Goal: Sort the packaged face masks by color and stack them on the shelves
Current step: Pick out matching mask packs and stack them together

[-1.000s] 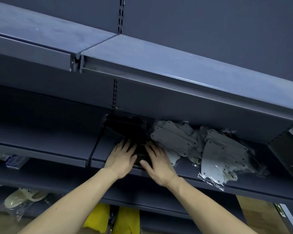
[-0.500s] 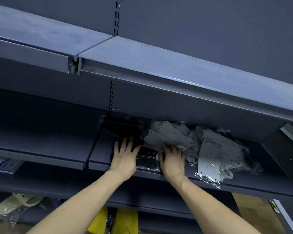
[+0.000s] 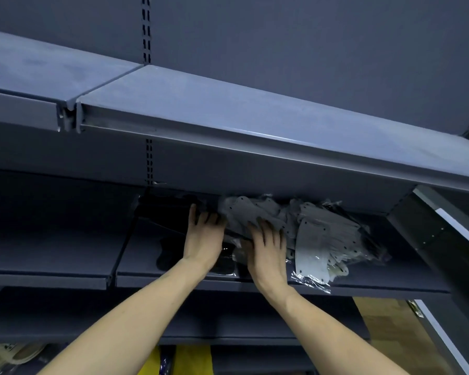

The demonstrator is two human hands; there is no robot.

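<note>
**Spotter:** Head view is all we have. What are the hands doing?

**Operator:** I see both reaching into the middle shelf (image 3: 363, 277). My left hand (image 3: 203, 239) lies flat, fingers spread and straight, over the black masks (image 3: 171, 212); the right hand (image 3: 267, 247) is flat too, fingers pressed against the near edge of the grey masks (image 3: 317, 226). Neither one is curled round a pack, as far as I can tell.

**Spotter:** So where does each pile sit from the hands?

**Operator:** Black is left and deeper in, running back toward the shelf's rear wall; grey fans out to the right, its long packs pointing toward the front lip, some plastic overhanging it. The two colours meet right between my hands.

**Spotter:** Which hand is nearer which?

**Operator:** Left for black, right for grey. I judge the coming move is a push apart along the shelf's length, so the seam between my hands is what matters.
</note>
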